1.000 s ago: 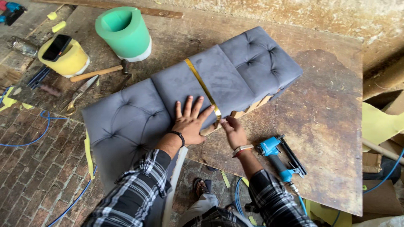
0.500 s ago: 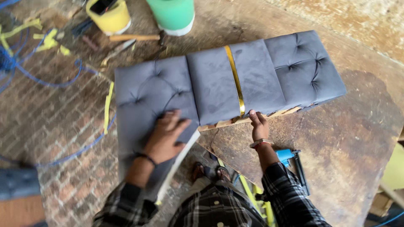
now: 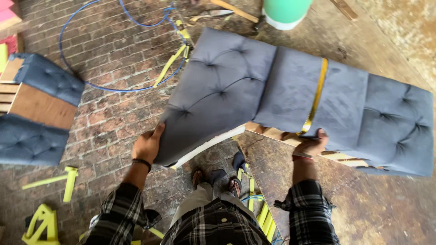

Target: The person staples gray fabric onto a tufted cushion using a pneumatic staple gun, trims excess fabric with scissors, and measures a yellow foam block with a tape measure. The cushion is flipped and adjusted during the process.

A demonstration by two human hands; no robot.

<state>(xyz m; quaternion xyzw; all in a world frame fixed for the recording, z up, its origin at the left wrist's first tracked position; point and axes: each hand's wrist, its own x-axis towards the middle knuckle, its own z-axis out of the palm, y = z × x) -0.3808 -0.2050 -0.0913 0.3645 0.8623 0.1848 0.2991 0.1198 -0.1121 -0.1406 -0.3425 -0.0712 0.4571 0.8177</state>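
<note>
Two hands hold one long grey cushion panel [image 3: 290,95]. It is soft, with button dimples at both ends and a smooth part in the middle. A thin gold strip [image 3: 314,97] runs across the smooth part from top to bottom. No labels or signs can be seen on anything here.

The left hand [image 3: 147,146] grips the near left corner of the panel. Its fingers [image 3: 156,132] are curled shut on the edge (the thumb side shows, the rest hide behind the cloth). That end sticks out past the counter [image 3: 377,204] and hangs over the brick floor [image 3: 104,54]. A white lining shows under the edge there.

The right hand [image 3: 311,146] holds the near edge right where the gold strip ends. Its fingers are bent closed on the edge, next to a bit of bare wooden frame [image 3: 272,133] under the cloth. The right end of the panel lies over the brown counter.

At the top, a green tub [image 3: 286,10] with a white bottom sits just past the panel. A blue hose [image 3: 109,86] loops on the floor. Yellow strips [image 3: 170,66] lie near it, and more yellow bits [image 3: 45,218] sit at the bottom left. At the far left is another grey cushioned piece [image 3: 38,113] with a wooden face.
</note>
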